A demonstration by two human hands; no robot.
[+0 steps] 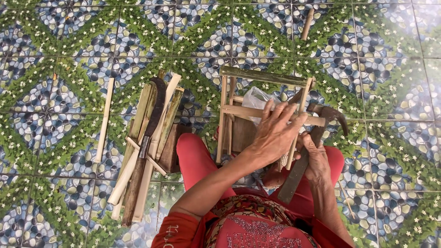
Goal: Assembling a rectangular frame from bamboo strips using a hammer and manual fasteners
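right hand (pixel 316 158) is closed around the wooden handle of a claw hammer (pixel 307 151); the handle runs down past the palm toward the lap, the rusty head sits just above the knuckles, claw curving to the right. left hand (pixel 275 133) lies just left of that grip, fingers spread and pressed flat over the cross slats of a small bamboo frame (pixel 264 78), thumb side down; it steadies the frame rather than enclosing it, so the grasp is wide, palm resting on the wood. a thin upright stick of the frame passes between the two hands, touching the left fingertips. behind the left fingers, inside the frame, sits a crumpled clear plastic bag (pixel 254 98). the frame's thick green top bar lies beyond the bag, tilted slightly.

both hands work above the person's red trousers (pixel 195 158), knees on either side of the frame.

well to the left of the grip, a bundle of split bamboo strips (pixel 151 138) rests on a wooden block, with a curved sickle-like knife (pixel 149 133) laid along it. farther left, a single pale stick (pixel 104 120) lies alone on the patterned tile floor (pixel 59 69). farthest from the hands, another short stick (pixel 307 24) lies near the top edge.
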